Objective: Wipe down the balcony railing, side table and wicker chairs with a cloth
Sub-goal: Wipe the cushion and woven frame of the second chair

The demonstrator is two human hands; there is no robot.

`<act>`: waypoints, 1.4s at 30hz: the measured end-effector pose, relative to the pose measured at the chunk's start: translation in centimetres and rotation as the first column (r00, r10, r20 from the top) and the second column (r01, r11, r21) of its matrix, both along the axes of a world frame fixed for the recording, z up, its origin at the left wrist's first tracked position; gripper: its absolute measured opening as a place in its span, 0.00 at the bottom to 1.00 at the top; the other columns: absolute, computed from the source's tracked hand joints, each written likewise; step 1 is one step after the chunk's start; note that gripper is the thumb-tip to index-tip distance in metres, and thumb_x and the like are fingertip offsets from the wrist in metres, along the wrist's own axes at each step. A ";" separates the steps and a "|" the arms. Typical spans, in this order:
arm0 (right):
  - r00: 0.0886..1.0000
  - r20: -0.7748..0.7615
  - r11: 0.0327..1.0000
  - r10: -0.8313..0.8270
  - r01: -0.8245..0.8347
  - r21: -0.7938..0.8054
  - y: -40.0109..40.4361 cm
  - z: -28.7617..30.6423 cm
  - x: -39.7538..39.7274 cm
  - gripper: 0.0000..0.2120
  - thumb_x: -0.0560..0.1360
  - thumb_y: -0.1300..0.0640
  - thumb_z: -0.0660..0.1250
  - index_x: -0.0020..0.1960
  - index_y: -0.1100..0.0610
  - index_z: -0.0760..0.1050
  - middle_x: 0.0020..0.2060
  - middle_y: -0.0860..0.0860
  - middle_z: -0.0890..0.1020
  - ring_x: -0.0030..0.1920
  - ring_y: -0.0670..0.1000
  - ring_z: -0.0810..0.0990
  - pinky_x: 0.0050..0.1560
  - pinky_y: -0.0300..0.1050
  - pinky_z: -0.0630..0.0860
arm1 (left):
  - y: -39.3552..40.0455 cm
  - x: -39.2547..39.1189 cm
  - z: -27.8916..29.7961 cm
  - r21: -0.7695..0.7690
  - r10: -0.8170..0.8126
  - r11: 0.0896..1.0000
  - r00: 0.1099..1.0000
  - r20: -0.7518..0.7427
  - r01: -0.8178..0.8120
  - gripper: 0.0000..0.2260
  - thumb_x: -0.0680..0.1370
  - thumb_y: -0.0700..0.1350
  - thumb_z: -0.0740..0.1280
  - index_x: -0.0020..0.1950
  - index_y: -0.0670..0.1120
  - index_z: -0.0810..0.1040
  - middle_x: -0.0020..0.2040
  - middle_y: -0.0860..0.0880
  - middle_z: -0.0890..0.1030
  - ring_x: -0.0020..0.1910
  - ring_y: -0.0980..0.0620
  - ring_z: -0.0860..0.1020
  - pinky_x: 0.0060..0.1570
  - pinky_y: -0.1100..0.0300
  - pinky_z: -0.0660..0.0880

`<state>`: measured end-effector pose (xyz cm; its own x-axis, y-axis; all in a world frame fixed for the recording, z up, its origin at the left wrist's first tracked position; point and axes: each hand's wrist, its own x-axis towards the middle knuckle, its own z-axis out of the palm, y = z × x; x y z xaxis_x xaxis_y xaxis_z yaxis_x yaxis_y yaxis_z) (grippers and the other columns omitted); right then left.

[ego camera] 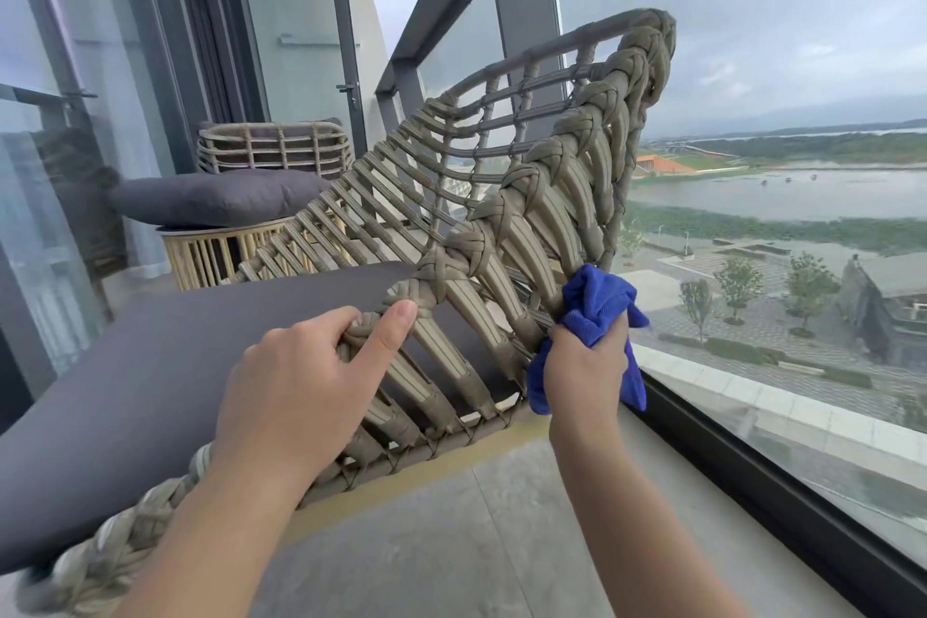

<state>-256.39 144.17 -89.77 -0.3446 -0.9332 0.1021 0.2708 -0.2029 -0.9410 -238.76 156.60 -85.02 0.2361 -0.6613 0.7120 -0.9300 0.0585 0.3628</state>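
Note:
A tan wicker chair (526,196) with a grey seat cushion (150,366) fills the middle of the view, its braided rim rising to the upper right. My left hand (301,381) grips the braided rim low on the chair's side, thumb lying along the weave. My right hand (587,371) grips a bunched blue cloth (597,301) and presses it against the outer slats of the chair's side. The grey railing (451,0) with glass panels runs along the right behind the chair.
A second wicker chair (273,148) stands at the far end by the door. In front of it a grey cushion (215,198) lies on a round slatted side table (210,256). Full-height glass (777,417) borders the tiled floor (451,542) on the right.

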 end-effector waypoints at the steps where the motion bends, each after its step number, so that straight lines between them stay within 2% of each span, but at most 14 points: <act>1: 1.000 0.005 1.000 -0.010 0.010 -0.015 0.4 0.2 0.1 0.30 0.77 0.61 0.63 0.77 0.44 0.63 0.68 0.58 0.73 0.52 0.53 0.78 0.55 0.51 0.75 | 0.0 0.0 0.0 0.003 0.001 1.000 1.000 0.004 -0.001 0.36 0.74 0.79 0.45 0.33 0.50 0.74 0.22 0.52 0.72 0.27 0.54 0.76 0.29 0.58 0.71; 4: 0.998 0.008 0.997 -0.055 0.056 -0.057 1.3 0.7 0.6 0.31 0.76 0.59 0.62 0.76 0.40 0.64 0.68 0.57 0.74 0.57 0.56 0.79 0.65 0.62 0.75 | -0.1 0.0 0.0 0.014 0.009 1.000 1.000 0.010 -0.010 0.37 0.74 0.79 0.44 0.33 0.50 0.75 0.23 0.52 0.72 0.28 0.53 0.77 0.30 0.57 0.74; 9: 0.993 0.026 0.972 -0.119 0.122 -0.199 2.8 2.1 1.7 0.33 0.70 0.53 0.63 0.74 0.38 0.67 0.67 0.57 0.75 0.69 0.63 0.74 0.67 0.70 0.73 | -0.1 0.0 0.1 0.011 0.014 1.000 1.000 0.002 -0.014 0.37 0.74 0.79 0.45 0.33 0.49 0.72 0.24 0.51 0.73 0.29 0.52 0.77 0.31 0.55 0.75; 12: 0.994 0.043 0.942 -0.096 0.104 -0.319 4.2 3.8 2.3 0.34 0.71 0.53 0.65 0.76 0.39 0.67 0.70 0.60 0.73 0.69 0.63 0.73 0.69 0.74 0.70 | -0.1 0.0 0.1 0.019 0.020 1.000 1.000 0.006 -0.020 0.37 0.74 0.79 0.45 0.34 0.48 0.72 0.24 0.50 0.73 0.29 0.51 0.77 0.31 0.55 0.75; 17: 0.991 0.072 0.888 -0.115 0.135 -0.440 6.2 5.3 3.0 0.33 0.72 0.56 0.66 0.76 0.43 0.68 0.66 0.59 0.74 0.69 0.67 0.73 0.66 0.73 0.72 | 0.1 -0.2 0.2 0.025 0.031 0.999 0.999 0.010 -0.031 0.37 0.74 0.79 0.44 0.35 0.49 0.73 0.24 0.51 0.73 0.30 0.52 0.76 0.32 0.57 0.73; 20: 0.990 0.095 0.875 -0.106 0.139 -0.464 6.7 5.3 3.2 0.33 0.73 0.57 0.68 0.77 0.40 0.68 0.68 0.50 0.72 0.70 0.55 0.74 0.70 0.64 0.72 | 0.2 -0.2 0.2 0.009 0.011 1.000 1.000 0.002 -0.011 0.35 0.74 0.78 0.45 0.32 0.49 0.70 0.22 0.52 0.70 0.28 0.53 0.75 0.29 0.59 0.67; 23: 0.989 0.117 0.863 -0.095 0.140 -0.485 6.3 5.2 2.7 0.31 0.73 0.56 0.69 0.74 0.41 0.70 0.66 0.49 0.74 0.69 0.55 0.74 0.69 0.63 0.73 | 0.3 -0.2 0.3 0.006 -0.002 1.000 1.000 -0.009 0.002 0.34 0.74 0.78 0.46 0.31 0.50 0.68 0.22 0.52 0.70 0.27 0.53 0.74 0.28 0.60 0.65; 25: 0.986 0.107 0.850 -0.125 0.162 -0.501 5.4 4.9 1.8 0.25 0.74 0.57 0.70 0.70 0.45 0.75 0.61 0.51 0.78 0.63 0.57 0.77 0.64 0.62 0.77 | 0.3 -0.2 0.3 0.006 -0.007 1.000 1.000 -0.021 0.007 0.34 0.74 0.78 0.46 0.31 0.50 0.68 0.22 0.52 0.70 0.27 0.53 0.75 0.29 0.59 0.65; 28: 0.975 0.146 0.871 -0.169 0.217 -0.441 3.1 3.5 -0.1 0.14 0.76 0.61 0.68 0.57 0.46 0.78 0.48 0.48 0.80 0.46 0.53 0.78 0.53 0.58 0.80 | 0.1 -0.2 0.2 0.010 -0.017 1.000 1.000 -0.024 0.017 0.34 0.74 0.79 0.47 0.31 0.50 0.68 0.21 0.52 0.69 0.28 0.51 0.75 0.30 0.57 0.69; 31: 0.952 0.191 0.918 -0.240 0.287 -0.273 0.7 1.3 -1.7 0.14 0.76 0.62 0.67 0.48 0.42 0.76 0.41 0.40 0.79 0.43 0.48 0.76 0.52 0.52 0.77 | 0.1 -0.1 0.1 0.013 -0.017 1.000 0.999 -0.030 0.018 0.34 0.74 0.79 0.47 0.31 0.50 0.69 0.21 0.53 0.69 0.28 0.50 0.76 0.31 0.57 0.70; 35: 0.988 0.093 0.989 -0.121 0.128 -0.072 -0.5 -2.5 -1.6 0.10 0.78 0.63 0.64 0.48 0.48 0.74 0.41 0.49 0.78 0.42 0.52 0.76 0.47 0.49 0.73 | 0.1 0.0 0.1 0.020 -0.009 1.000 1.000 -0.017 0.009 0.35 0.74 0.79 0.46 0.32 0.49 0.70 0.21 0.53 0.69 0.28 0.51 0.76 0.31 0.56 0.71; 39: 0.998 0.035 0.998 -0.047 0.049 -0.033 -0.2 -3.9 0.0 0.07 0.75 0.60 0.63 0.48 0.49 0.73 0.48 0.57 0.79 0.40 0.53 0.76 0.42 0.49 0.75 | 0.0 -0.1 0.1 0.024 0.005 1.000 1.000 0.002 -0.005 0.36 0.74 0.79 0.45 0.34 0.49 0.72 0.23 0.51 0.70 0.29 0.50 0.76 0.32 0.56 0.73; 40: 0.998 0.032 0.998 -0.061 0.062 -0.030 -0.1 -3.7 0.4 0.07 0.73 0.58 0.63 0.48 0.47 0.73 0.51 0.58 0.80 0.42 0.53 0.77 0.43 0.51 0.77 | 0.0 -0.1 0.1 0.019 0.001 1.000 1.000 0.000 -0.001 0.36 0.75 0.79 0.46 0.33 0.48 0.71 0.22 0.52 0.69 0.29 0.51 0.76 0.31 0.56 0.71; 42: 0.994 0.065 0.996 -0.083 0.086 -0.037 0.1 -3.3 1.1 0.11 0.68 0.51 0.63 0.50 0.41 0.74 0.54 0.57 0.80 0.52 0.57 0.79 0.53 0.57 0.79 | 0.0 -0.1 0.1 0.018 -0.001 1.000 1.000 -0.001 0.001 0.36 0.75 0.78 0.46 0.32 0.48 0.70 0.22 0.52 0.69 0.28 0.51 0.76 0.30 0.57 0.70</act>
